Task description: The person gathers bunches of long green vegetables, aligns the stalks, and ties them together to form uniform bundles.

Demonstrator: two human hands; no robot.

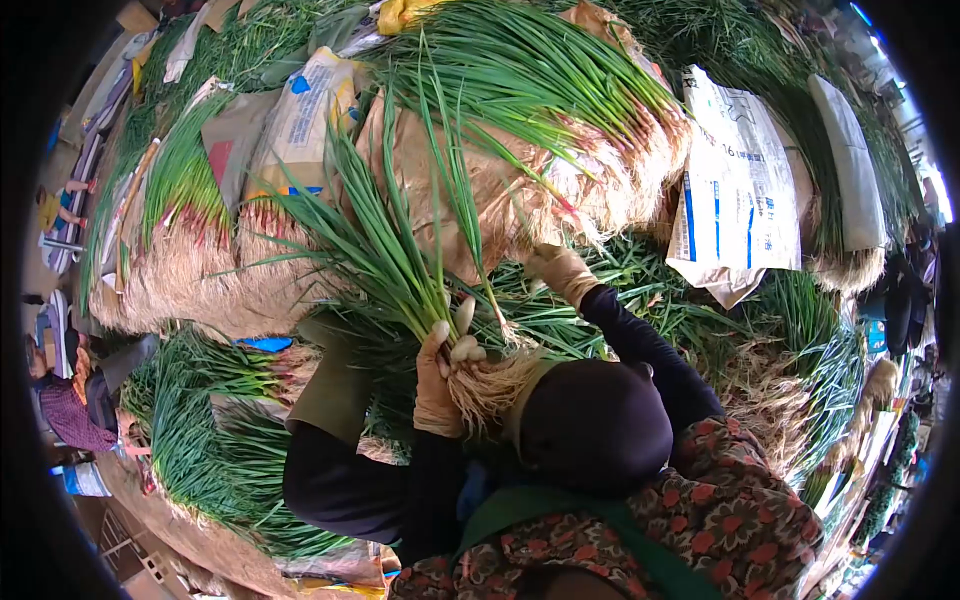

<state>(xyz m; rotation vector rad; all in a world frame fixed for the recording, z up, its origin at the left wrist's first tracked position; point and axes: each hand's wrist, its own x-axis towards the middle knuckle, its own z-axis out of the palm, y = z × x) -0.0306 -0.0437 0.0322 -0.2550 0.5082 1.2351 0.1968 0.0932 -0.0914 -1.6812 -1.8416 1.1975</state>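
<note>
Left hand (434, 388) is gripping scallions (402, 278) near their roots (490, 392) — snug, unbruising pressure suits — while right hand's (562, 272) hold I cannot tell.

The bunch (400, 280): leaves (380, 255) smooth with a slight sheen, bulbs (467, 350) smooth, roots (488, 385) rough, stringy and matt. The cap (600, 425) is dark matt cloth — like the printed shirt (700, 505). The white sack (740, 190) looks creased and faintly glossy — plastic or coated paper, unclear which.
</note>
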